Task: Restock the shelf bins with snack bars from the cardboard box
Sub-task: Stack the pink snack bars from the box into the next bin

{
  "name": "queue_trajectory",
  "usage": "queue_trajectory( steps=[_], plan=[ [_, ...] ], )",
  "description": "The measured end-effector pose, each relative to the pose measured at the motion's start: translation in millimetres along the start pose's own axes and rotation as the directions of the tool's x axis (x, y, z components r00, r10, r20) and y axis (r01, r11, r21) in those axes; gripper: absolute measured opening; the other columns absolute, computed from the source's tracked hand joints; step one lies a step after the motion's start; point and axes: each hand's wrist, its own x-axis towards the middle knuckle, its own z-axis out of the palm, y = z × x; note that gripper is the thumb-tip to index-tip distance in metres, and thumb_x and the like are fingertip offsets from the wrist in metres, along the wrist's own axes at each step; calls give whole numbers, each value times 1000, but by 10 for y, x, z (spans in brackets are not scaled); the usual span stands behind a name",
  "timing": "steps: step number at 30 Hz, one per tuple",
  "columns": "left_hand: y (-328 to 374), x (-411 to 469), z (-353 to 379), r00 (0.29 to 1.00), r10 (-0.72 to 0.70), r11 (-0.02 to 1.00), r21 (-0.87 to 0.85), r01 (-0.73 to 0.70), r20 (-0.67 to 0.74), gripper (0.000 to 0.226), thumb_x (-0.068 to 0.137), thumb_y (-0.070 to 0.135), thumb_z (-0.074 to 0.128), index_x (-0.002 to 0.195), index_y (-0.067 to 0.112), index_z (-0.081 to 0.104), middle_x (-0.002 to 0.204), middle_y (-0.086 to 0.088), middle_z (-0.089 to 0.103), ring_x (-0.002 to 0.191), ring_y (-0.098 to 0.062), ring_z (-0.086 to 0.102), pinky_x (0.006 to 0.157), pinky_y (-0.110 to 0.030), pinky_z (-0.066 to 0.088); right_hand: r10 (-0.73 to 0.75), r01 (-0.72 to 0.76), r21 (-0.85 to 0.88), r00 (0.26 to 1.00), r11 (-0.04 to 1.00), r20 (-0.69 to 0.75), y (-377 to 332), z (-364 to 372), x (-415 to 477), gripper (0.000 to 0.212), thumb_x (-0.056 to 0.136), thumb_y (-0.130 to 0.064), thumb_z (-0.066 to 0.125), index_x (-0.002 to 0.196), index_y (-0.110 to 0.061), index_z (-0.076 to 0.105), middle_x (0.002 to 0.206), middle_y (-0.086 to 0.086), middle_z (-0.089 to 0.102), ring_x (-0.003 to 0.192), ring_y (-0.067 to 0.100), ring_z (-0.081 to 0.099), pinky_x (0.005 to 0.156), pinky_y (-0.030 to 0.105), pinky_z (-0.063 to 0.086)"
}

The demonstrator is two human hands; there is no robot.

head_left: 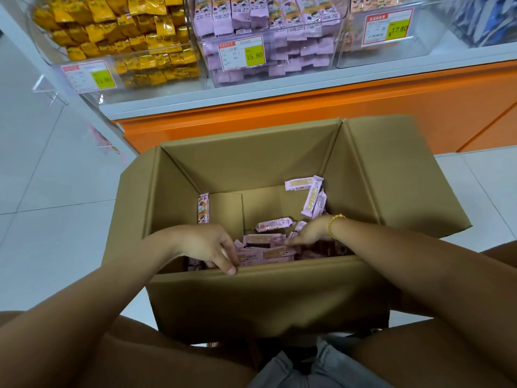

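Cardboard box (265,163) of plain brown corrugated board stands on the glossy white floor tiles (42,191), its four flaps folded outward and its smooth inner walls bare. Snack bars (268,250) lie loose across its bottom: slim oblong packets in shiny lilac-pink film with crimped, saw-toothed ends and small tan printed panels, the print too small to read. A few lean against the far right corner and one stands against the left wall.

Both hands reach down inside. The left hand (209,247) has its fingers close together and slightly bent, their tips touching bars by the near wall. The right hand (310,232), with a gold bead bracelet (334,224) on the wrist, lays straight, closed-up fingers flat on the pile.

Above an orange panel (307,113), clear hard-plastic shelf bins hold yellow pillow packets (120,37) and lilac-pink bars (268,37). Red-bordered price cards read 15.80 (242,53), 15.80 (89,77) and ¥17.80 (387,26)
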Motion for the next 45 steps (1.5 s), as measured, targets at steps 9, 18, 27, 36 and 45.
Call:
queue_trajectory(
  steps=[9, 18, 27, 36, 45],
  plan=[
    [-62, 4, -29, 998, 59, 996, 72, -61, 26, 14, 77, 22, 77, 84, 33, 71, 94, 16, 69, 98, -11, 63, 91, -32, 50, 93, -57, -236, 985, 970, 142, -415, -150, 3, 58, 99, -47, 39, 137, -4, 42, 100, 19, 54, 81, 31, 57, 73, 37, 49],
    [-87, 28, -43, 998, 30, 1000, -2, -30, 51, 9, 82, 21, 72, 90, 23, 71, 91, 5, 70, 82, -4, 65, 73, -20, 53, -60, 29, 132, 971, 991, 233, -425, -98, 82, 42, 97, -39, 47, 133, -18, 47, 123, 13, 50, 109, 25, 56, 86, 35, 47],
    [32, -3, -206, 894, -234, 657, -740, -144, -382, 33, 90, 36, 59, 98, 4, 60, 107, -25, 61, 87, -28, 68, 69, -26, 58, -473, 554, 61, 757, 830, -450, -723, -485, -721, 22, 87, -29, 65, 87, -21, 45, 69, -8, 42, 56, 11, 35, 53, 27, 29],
    [255, -91, -393, 857, -208, 256, -872, -417, -471, 27, 91, 25, 58, 104, 1, 60, 102, -18, 65, 84, -23, 65, 66, -28, 58, -508, 626, -222, 323, 747, -798, -887, -447, -1193, 36, 79, -35, 73, 105, -20, 53, 111, -2, 50, 90, 14, 49, 70, 29, 36],
    [484, -324, -659, 834, 146, 160, -819, -551, -532, 37, 77, 6, 60, 114, 0, 60, 104, -15, 68, 81, -22, 69, 68, -33, 59, -400, 936, 168, 289, 311, -870, -767, -615, -1573, 54, 90, 0, 60, 120, -41, 43, 125, 7, 56, 96, 21, 64, 82, 31, 54]
  ],
)
